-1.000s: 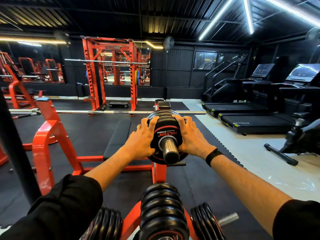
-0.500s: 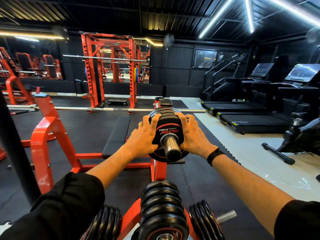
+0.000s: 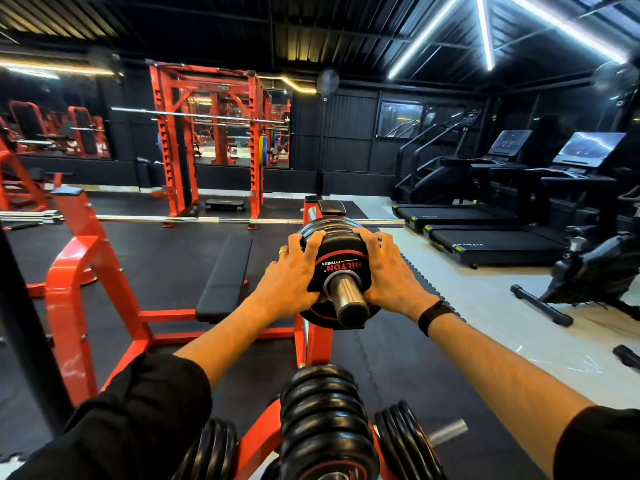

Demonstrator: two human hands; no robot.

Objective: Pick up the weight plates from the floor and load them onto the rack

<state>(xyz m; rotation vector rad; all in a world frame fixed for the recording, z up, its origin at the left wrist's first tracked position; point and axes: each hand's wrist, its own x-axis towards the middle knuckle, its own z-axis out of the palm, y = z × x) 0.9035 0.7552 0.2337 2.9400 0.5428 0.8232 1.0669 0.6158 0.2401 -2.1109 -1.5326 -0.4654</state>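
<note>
A black weight plate (image 3: 341,258) with a red ring and "HILTON FITNESS" lettering sits on the top steel peg (image 3: 348,299) of the red plate rack (image 3: 317,341). Several more plates are stacked behind it on the same peg. My left hand (image 3: 292,275) grips the plate's left rim and my right hand (image 3: 389,271) grips its right rim. Lower pegs of the rack carry more black plates: a middle stack (image 3: 325,420), a left stack (image 3: 211,452) and a right stack (image 3: 405,441).
A red bench-press frame (image 3: 83,271) with a black bench pad (image 3: 225,275) and a barbell (image 3: 207,220) stands to the left. A red power rack (image 3: 207,140) is at the back. Treadmills (image 3: 491,237) and an exercise bike (image 3: 595,268) line the right side.
Both hands stay on the front plate, which has slid a little farther back along the peg. The view has shifted slightly.
</note>
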